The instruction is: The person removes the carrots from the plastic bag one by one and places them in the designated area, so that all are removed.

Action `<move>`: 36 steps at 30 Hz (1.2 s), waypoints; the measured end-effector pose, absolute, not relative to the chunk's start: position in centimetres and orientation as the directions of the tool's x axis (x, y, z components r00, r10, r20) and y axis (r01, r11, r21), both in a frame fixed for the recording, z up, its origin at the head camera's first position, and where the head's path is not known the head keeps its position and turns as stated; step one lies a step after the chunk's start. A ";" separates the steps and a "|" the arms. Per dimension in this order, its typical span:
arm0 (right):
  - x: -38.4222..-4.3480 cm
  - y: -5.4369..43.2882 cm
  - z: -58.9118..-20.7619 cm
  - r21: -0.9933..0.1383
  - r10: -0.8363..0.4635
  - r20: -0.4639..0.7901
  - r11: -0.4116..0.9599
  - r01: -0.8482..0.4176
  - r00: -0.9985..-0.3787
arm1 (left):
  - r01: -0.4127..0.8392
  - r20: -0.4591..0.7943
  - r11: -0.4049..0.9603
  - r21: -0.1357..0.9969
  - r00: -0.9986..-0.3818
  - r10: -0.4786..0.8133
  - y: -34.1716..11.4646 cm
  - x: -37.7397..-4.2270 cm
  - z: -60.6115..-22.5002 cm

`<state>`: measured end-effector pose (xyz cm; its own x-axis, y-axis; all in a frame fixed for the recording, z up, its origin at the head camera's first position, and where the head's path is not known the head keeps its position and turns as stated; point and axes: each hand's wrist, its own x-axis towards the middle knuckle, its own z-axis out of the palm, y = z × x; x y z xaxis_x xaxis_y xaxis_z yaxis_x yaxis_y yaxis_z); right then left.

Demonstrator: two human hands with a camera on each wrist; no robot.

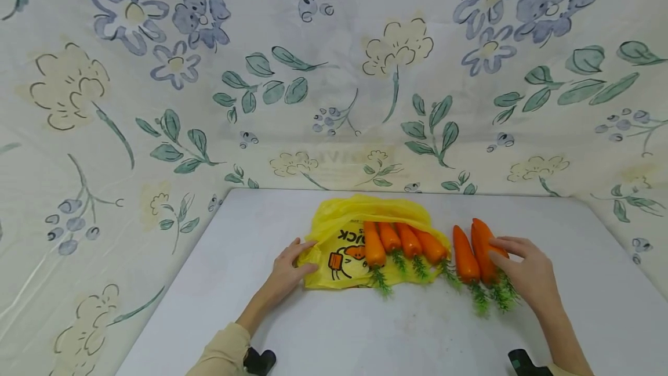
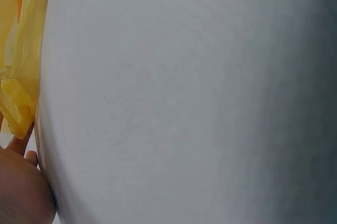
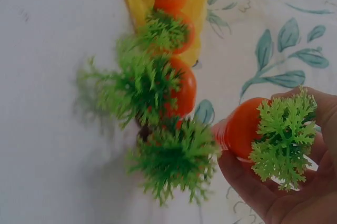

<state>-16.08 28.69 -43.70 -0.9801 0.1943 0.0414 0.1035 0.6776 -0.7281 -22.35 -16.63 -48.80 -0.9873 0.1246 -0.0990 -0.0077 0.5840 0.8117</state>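
Note:
A yellow plastic bag with a duck drawing lies flat on the white table, several toy carrots sticking out of its mouth, green tops toward me. At its left edge my left hand holds the plastic between thumb and fingers; the left wrist view catches only part of this hand beside the bag. To the right of the bag, my right hand grips an orange carrot around its thick end, the leafy top facing the camera. Another loose carrot lies close to its left.
The white table stretches toward me in front of the bag. Behind it hangs a flower-patterned cloth, also along both sides. Black wrist devices sit at both forearms.

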 end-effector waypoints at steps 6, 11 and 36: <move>-16.2 29.8 -44.0 -0.688 0.160 0.049 0.721 0.083 -0.986 | -0.006 -0.100 0.593 0.805 -0.987 0.125 -16.6 -22.2 -48.7; -16.2 30.5 -44.1 -0.664 0.158 0.062 0.744 0.078 -0.985 | -0.005 -0.102 0.594 0.804 -0.986 0.129 -16.7 -22.2 -48.7; -16.1 32.5 -45.1 -0.649 0.100 0.018 0.758 0.064 -0.995 | -0.001 -0.095 0.592 0.806 -0.987 0.129 -16.5 -22.2 -48.7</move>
<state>-16.07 32.54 -45.06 -0.9948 0.1000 0.0184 0.0642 0.7584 -0.6486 -22.24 -16.54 -48.71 -0.9871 0.1285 -0.0954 -0.0008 0.5923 0.8057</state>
